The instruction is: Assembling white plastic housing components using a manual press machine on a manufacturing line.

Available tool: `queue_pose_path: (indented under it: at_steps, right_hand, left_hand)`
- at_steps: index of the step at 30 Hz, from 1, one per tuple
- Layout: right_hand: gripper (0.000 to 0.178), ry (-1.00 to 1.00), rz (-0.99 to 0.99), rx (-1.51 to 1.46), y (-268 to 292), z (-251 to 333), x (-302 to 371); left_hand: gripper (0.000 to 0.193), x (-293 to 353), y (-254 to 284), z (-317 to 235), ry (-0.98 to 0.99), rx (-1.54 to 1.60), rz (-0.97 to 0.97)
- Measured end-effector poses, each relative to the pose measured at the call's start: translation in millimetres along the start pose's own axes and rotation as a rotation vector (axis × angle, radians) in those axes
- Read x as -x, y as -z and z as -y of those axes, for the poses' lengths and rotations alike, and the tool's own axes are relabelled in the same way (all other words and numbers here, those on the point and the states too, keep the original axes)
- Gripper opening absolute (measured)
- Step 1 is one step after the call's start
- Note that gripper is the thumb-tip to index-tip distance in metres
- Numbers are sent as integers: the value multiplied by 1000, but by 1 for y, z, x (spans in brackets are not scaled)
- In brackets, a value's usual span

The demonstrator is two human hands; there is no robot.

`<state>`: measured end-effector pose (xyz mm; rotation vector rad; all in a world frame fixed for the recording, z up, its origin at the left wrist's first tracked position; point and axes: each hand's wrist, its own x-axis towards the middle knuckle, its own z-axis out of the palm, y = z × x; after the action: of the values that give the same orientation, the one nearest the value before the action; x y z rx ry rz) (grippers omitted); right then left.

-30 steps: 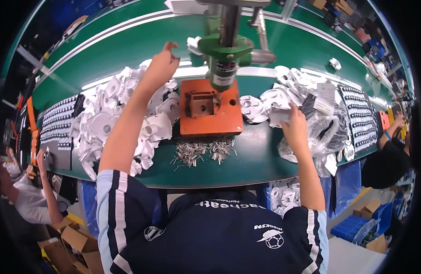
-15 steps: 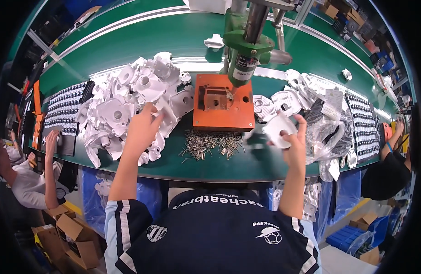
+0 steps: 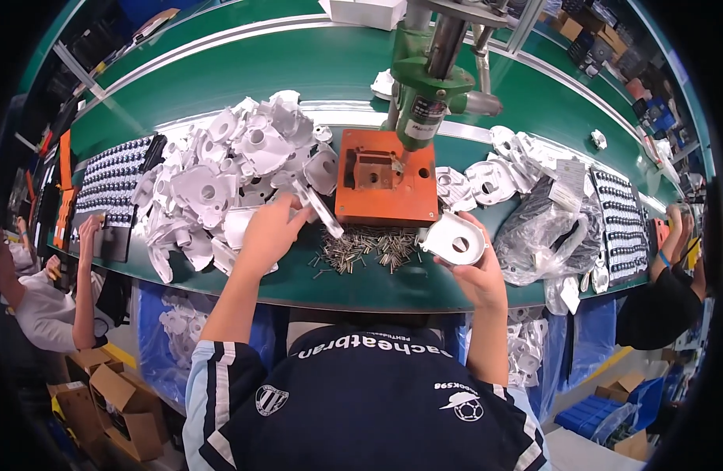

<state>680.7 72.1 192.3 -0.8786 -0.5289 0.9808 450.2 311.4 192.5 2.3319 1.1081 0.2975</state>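
Note:
My left hand pinches a thin-edged white plastic part at the right side of a large heap of white plastic parts. The part is tilted and reaches toward a pile of small metal pins. In my right hand is a white plastic housing with a round opening, held over the bench right of the pins. Between and beyond my hands sits an orange fixture block with a recess in its top. A green press stands above the block.
More white parts lie right of the block, beside a clear plastic bag. Trays of small dark pieces stand at both sides. Blue-lined bins hang below the green bench's front edge. Other people work at left and right.
My left hand has moved right and nearer, bringing its white part out from the heap toward the pins. My right hand has come left and nearer, turning the housing so its opening shows.

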Motion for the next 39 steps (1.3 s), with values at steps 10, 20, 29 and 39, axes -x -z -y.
queue_pose_path:
  at_steps: [10, 20, 29, 39]
  right_hand:
    - [72, 47, 21, 146, -9, -14, 0]
    - [69, -41, 63, 173, -19, -19, 6]
    - [70, 60, -10, 503, -31, -37, -4]
    - [62, 156, 124, 329, -91, -42, -23]
  left_hand:
    - [39, 4, -6, -7, 24, 189, 121]
    - [39, 15, -13, -24, 244, 523, 107]
    - [21, 39, 15, -27, 67, 220, -212]
    - [27, 81, -47, -77, -310, 713, -293]
